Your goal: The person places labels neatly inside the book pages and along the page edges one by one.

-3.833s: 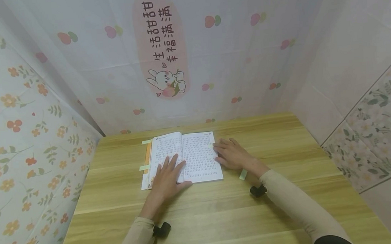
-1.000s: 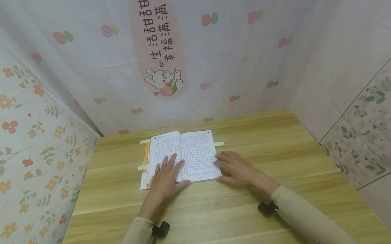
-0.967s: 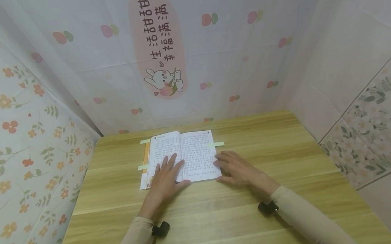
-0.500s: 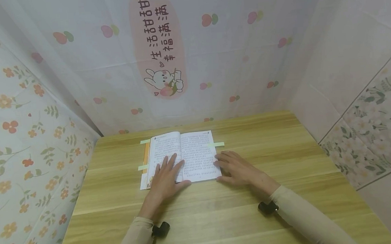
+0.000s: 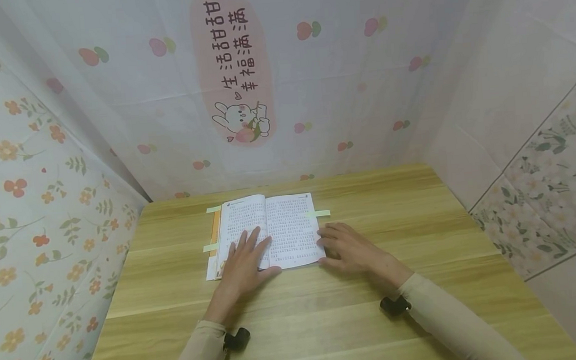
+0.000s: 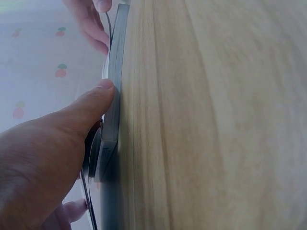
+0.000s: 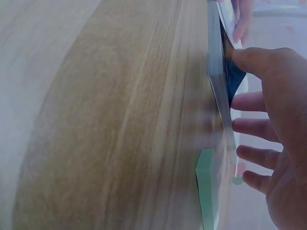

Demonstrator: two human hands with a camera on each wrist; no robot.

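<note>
An open book [image 5: 291, 230] with printed pages lies near the back of the table. My left hand [image 5: 244, 267] rests on its left page, fingers spread and thumb along the bottom edge. At the lower right corner my right hand [image 5: 345, 248] pinches the edge of a page [image 7: 233, 79]; in the right wrist view this leaf bends up from the page block, thumb on one side and fingers on the other. A pale green sticky tab [image 5: 322, 213] sticks out from the right page. Two more green tabs [image 5: 211, 247] stick out at the left side.
A small green sticky-note pad [image 7: 206, 187] lies on the wooden table [image 5: 308, 323] by the right hand, hidden by the arm in the head view. Printed cloths [image 5: 163, 116] hang behind and at both sides. Each wrist wears a black camera [image 5: 237, 338].
My right hand has moved from the green tab on the right edge down to the lower right corner, where the page has lifted slightly. The left hand stays in place.
</note>
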